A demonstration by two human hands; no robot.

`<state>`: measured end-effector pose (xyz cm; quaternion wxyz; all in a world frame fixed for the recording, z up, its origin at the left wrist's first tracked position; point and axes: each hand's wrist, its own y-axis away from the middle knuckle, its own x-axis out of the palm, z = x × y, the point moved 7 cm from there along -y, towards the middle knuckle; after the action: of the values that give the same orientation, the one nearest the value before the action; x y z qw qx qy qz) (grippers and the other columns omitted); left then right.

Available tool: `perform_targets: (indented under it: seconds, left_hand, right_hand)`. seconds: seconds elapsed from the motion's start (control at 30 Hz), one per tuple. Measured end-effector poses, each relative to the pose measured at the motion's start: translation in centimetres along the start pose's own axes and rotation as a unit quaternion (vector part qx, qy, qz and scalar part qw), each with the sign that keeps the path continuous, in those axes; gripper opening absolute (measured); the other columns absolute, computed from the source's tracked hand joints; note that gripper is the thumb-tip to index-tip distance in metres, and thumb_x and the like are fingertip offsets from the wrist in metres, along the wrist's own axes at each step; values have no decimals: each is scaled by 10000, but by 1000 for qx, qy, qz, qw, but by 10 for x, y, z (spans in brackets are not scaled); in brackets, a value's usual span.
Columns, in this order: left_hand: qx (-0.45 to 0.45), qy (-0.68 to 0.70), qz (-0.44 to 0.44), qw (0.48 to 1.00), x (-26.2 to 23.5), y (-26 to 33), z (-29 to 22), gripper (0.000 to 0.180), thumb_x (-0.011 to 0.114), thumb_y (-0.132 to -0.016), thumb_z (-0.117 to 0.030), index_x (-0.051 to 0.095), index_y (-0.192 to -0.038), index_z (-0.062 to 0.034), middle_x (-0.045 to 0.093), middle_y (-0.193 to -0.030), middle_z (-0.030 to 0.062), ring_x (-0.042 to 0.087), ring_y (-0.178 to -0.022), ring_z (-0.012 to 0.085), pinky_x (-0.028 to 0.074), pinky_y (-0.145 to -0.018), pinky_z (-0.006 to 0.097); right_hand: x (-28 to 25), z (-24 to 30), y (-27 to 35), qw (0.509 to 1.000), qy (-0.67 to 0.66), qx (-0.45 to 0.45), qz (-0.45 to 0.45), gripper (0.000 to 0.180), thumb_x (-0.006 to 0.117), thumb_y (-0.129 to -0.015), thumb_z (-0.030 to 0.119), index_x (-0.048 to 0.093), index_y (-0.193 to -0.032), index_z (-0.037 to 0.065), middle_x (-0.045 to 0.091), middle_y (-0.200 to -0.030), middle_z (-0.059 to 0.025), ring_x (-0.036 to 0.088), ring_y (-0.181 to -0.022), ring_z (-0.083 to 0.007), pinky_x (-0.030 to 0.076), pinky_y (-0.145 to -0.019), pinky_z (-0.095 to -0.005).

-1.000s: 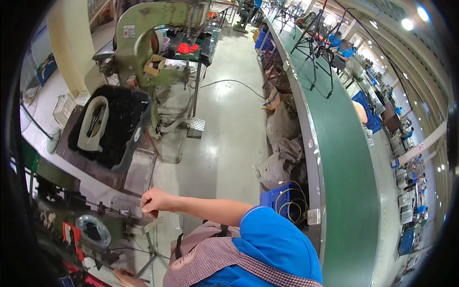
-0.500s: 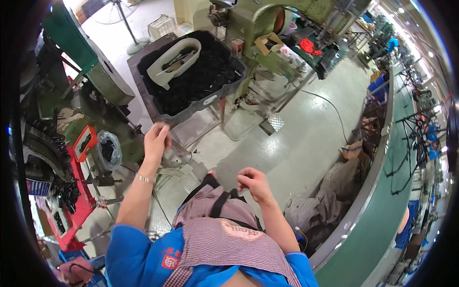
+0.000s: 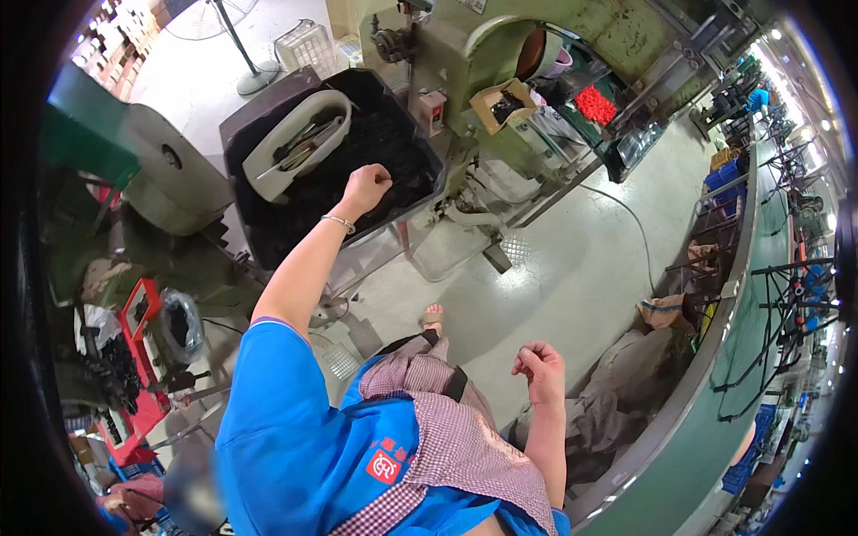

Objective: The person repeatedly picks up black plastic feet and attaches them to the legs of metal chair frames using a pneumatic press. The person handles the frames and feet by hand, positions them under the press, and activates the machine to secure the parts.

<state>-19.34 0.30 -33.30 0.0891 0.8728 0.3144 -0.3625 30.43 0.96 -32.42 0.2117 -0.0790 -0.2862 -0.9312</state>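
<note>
— What did you see on the left of the frame?

— A red parts tray sat at the lower left, close by the seat. Above it, the left hand reached into the black bin, fingers curled down among the small dark pieces; whether it gripped any, I couldn't tell. A white scoop lay in the bin, handy for the pieces.

— And further right?

— The green press machine stood at the upper middle, just beside the bin. My right hand hung loosely curled, holding nothing, over the grey concrete floor. A green conveyor curved along the right edge.
</note>
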Motion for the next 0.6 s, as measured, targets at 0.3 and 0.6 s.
perform_targets:
  seconds: [0.3, 0.6]
  left_hand:
    - [-28, -275, -23, 961, 46, -49, -8, 302, 723, -727, -152, 622, -999, -69, 566, -1086, 154, 590, -996, 350, 513, -799, 439]
    - [73, -271, -34, 959, 57, -63, -19, 184, 641, -806, -188, 648, -930, -53, 593, -909, 122, 611, -851, 332, 503, -721, 422]
  right_hand:
    - [2, 131, -123, 994, 75, -76, -22, 77, 604, -824, 7, 589, -875, -49, 585, -720, -72, 567, -612, -154, 479, -567, -282]
    - [23, 264, -237, 964, 2, -260, -53, 71, 619, -822, 12, 623, -878, -32, 611, -719, -48, 562, -577, -110, 468, -532, -244]
